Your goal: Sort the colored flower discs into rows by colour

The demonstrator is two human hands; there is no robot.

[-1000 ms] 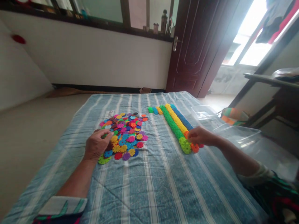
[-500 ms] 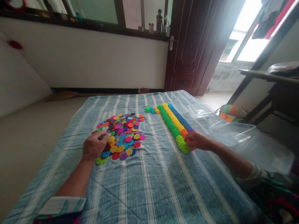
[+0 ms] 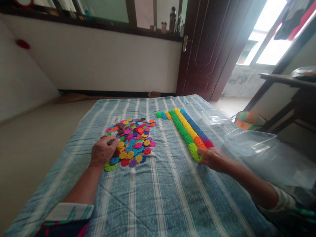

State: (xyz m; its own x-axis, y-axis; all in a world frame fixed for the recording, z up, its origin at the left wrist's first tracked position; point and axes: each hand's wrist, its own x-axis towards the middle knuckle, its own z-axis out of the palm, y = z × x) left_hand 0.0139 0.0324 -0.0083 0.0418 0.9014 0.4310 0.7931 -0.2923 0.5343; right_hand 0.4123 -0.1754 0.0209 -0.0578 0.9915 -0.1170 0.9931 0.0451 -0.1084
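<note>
My left hand [image 3: 104, 150] rests at the left edge of a loose heap of colourful notched plastic discs [image 3: 133, 140]. Its thumb and fingers are pinched together, and whatever lies between them is hidden. On the right, long rows of overlapping discs lie side by side: a green row [image 3: 182, 128] ending in lime, a yellow row [image 3: 186, 121] ending in orange, and a blue row [image 3: 194, 125] ending in purple and red. My right hand [image 3: 213, 158] is closed at the near end of these rows, its fingertips beside the lime discs [image 3: 194, 152]. What it grips cannot be made out.
Striped blue cloth [image 3: 143, 197] covers the bed-like surface. Short green, blue and orange stacks [image 3: 163, 115] lie beyond the heap. Clear plastic containers [image 3: 249, 140] stand at the right edge. A dark red door [image 3: 207, 49] is behind.
My right hand has moved nearer along the row ends, uncovering the red and purple discs. My left hand stays at the heap's edge. The whole view has shifted slightly.
</note>
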